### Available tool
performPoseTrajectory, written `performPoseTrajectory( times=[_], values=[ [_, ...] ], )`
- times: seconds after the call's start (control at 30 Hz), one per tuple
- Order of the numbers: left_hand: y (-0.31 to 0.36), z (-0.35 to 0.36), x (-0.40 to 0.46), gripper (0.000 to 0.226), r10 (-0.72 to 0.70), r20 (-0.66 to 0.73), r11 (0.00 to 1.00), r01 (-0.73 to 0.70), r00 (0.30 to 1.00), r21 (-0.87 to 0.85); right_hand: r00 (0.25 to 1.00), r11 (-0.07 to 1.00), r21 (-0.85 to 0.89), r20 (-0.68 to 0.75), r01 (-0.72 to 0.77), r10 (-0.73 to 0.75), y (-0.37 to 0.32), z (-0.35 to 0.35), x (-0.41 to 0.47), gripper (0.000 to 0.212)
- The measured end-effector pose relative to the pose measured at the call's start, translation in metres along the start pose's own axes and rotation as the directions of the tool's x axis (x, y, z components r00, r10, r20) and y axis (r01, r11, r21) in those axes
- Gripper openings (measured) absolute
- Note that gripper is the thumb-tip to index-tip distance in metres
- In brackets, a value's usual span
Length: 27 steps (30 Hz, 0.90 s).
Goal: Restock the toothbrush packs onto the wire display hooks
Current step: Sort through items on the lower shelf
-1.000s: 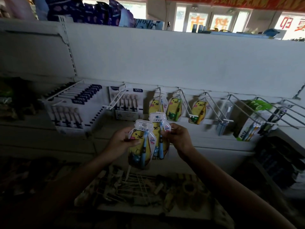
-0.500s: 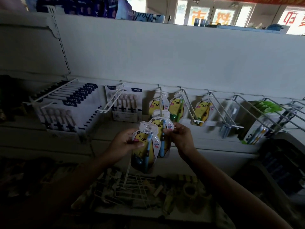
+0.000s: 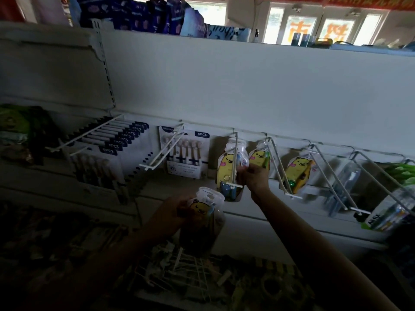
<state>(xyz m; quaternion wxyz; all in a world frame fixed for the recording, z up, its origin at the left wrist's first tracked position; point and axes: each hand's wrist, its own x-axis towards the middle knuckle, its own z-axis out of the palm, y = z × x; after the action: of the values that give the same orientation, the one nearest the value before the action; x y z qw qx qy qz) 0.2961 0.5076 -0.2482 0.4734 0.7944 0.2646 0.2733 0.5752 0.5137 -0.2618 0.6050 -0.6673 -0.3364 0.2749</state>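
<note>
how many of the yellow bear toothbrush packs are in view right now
4. One yellow bear toothbrush pack is in the left hand; one is at the hook by the right hand; one hangs behind that hand; one is further right. More may hang hidden behind.

R hand (image 3: 254, 176) pinches yellow pack (image 3: 229, 169) at wire hook (image 3: 234, 162); L hand (image 3: 173, 215) grips 2nd pack (image 3: 205, 212) lower down.

Two bare forearms enter from the bottom edge, no sleeves visible on either. Left hand (image 3: 170, 217) and right hand (image 3: 254, 176) both bare: no gloves, rings, watch or wristband visible. Dim light and shadow hide finer detail. Fingers (image 3: 241, 173) short, partly blurred.
</note>
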Motion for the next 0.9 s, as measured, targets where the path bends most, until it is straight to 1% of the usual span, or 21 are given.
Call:
performPoseTrajectory(
  times=[0.07, 0.13, 0.23, 0.3, 0.4, 0.5, 0.53, 0.6, 0.63, 0.67, 0.7, 0.73, 0.77, 0.83, 0.9],
  values=[
    [0.0, 0.0, 0.0, 0.042, 0.03, 0.001, 0.999, -0.03, 1.0, 0.019, 1.0, 1.0, 0.004, -0.002, 0.001, -0.001, 0.0, 0.001, 0.003, 0.007],
    [-0.002, 0.001, -0.001, 0.046, 0.029, -0.016, 0.999, -0.029, 0.999, -0.013, 1.0, 1.0, 0.001, 0.008, 0.002, -0.002, 0.001, 0.002, 0.005, 0.008],
    [-0.008, 0.007, -0.002, 0.036, 0.019, -0.036, 0.997, -0.022, 0.999, -0.078, 1.0, 1.0, -0.023, 0.022, 0.01, -0.01, -0.003, 0.003, 0.003, 0.01],
    [-0.011, 0.01, -0.002, 0.037, 0.026, -0.034, 0.996, -0.029, 0.999, -0.089, 0.999, 0.999, -0.036, 0.046, -0.02, 0.022, -0.004, 0.005, 0.0, 0.018],
    [-0.011, 0.014, -0.002, 0.036, 0.046, -0.02, 0.997, -0.047, 0.999, -0.068, 0.991, 0.995, -0.065, 0.107, -0.077, 0.084, -0.004, 0.011, -0.003, 0.023],
    [-0.006, 0.015, -0.006, 0.034, 0.056, -0.036, 0.998, -0.058, 0.998, -0.041, 0.982, 0.982, -0.115, 0.101, -0.149, 0.161, -0.002, 0.01, -0.007, 0.012],
    [-0.005, 0.014, -0.007, 0.036, 0.057, -0.035, 0.998, -0.058, 0.998, -0.031, 0.981, 0.977, -0.152, 0.103, -0.149, 0.166, 0.0, 0.008, -0.009, 0.013],
    [-0.005, 0.014, -0.01, 0.037, 0.047, -0.024, 0.998, -0.048, 0.999, -0.043, 0.987, 0.968, -0.229, 0.097, -0.105, 0.13, 0.007, 0.004, -0.017, 0.028],
    [-0.006, 0.014, -0.011, 0.033, 0.03, -0.02, 0.997, -0.032, 0.999, -0.064, 0.99, 0.958, -0.273, 0.082, -0.085, 0.111, 0.009, 0.0, -0.022, 0.034],
    [-0.007, 0.015, -0.011, 0.029, 0.016, -0.02, 0.996, -0.017, 1.0, -0.087, 0.992, 0.95, -0.305, 0.088, -0.064, 0.095, 0.01, -0.004, -0.029, 0.036],
    [-0.008, 0.017, -0.012, 0.028, 0.002, -0.016, 0.993, -0.004, 1.0, -0.117, 0.991, 0.943, -0.33, 0.112, -0.034, 0.075, 0.007, -0.009, -0.039, 0.028],
    [-0.006, 0.019, -0.013, 0.03, -0.009, -0.008, 0.988, 0.008, 1.0, -0.151, 0.987, 0.944, -0.331, 0.154, 0.001, 0.053, 0.0, -0.014, -0.052, 0.015],
    [-0.002, 0.022, -0.014, 0.033, -0.01, 0.0, 0.983, 0.01, 1.0, -0.183, 0.976, 0.955, -0.294, 0.212, 0.024, 0.041, -0.007, -0.018, -0.066, 0.009],
    [0.003, 0.027, -0.016, 0.037, 0.014, -0.003, 0.973, -0.014, 1.0, -0.23, 0.945, 0.991, -0.134, 0.326, 0.023, 0.022, -0.022, -0.028, -0.096, 0.024],
    [0.004, 0.033, -0.016, 0.039, 0.054, -0.058, 0.97, -0.066, 0.997, -0.235, 0.912, 1.0, -0.018, 0.41, 0.004, 0.003, -0.034, -0.038, -0.121, 0.036]
  ],
)
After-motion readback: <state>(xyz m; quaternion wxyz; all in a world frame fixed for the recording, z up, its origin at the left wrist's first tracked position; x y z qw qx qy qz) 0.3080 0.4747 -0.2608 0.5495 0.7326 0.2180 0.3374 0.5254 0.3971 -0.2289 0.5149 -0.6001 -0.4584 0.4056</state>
